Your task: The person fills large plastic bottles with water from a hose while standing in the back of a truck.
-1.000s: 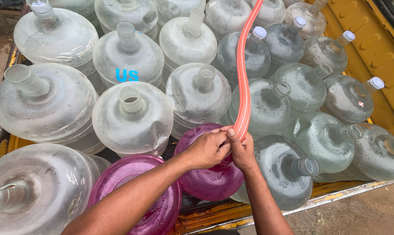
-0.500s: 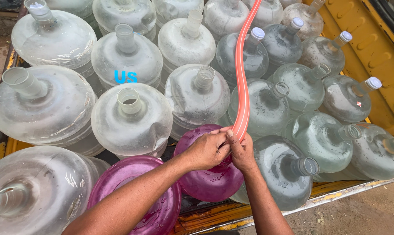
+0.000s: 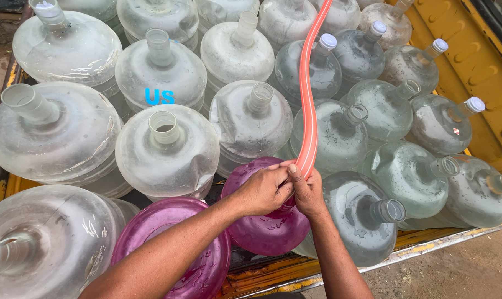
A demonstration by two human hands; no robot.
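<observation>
A salmon-pink hose (image 3: 308,99) runs down from the top of the view to the mouth of a purple water jug (image 3: 267,227). My left hand (image 3: 265,189) is closed over the jug's neck, right at the hose's end. My right hand (image 3: 306,191) pinches the hose's lower end between thumb and fingers. The jug's opening is hidden under both hands. A second purple jug (image 3: 176,243) lies to the left, under my left forearm.
Several large clear water jugs (image 3: 168,152) stand packed together on a yellow truck bed (image 3: 478,61); some have white caps (image 3: 328,41), others are uncapped. The bed's metal rim (image 3: 428,257) runs along the front, with wet ground (image 3: 461,277) beyond.
Nothing has visibly moved; both hands stay at the purple jug's neck with the hose. The view has only shifted slightly.
</observation>
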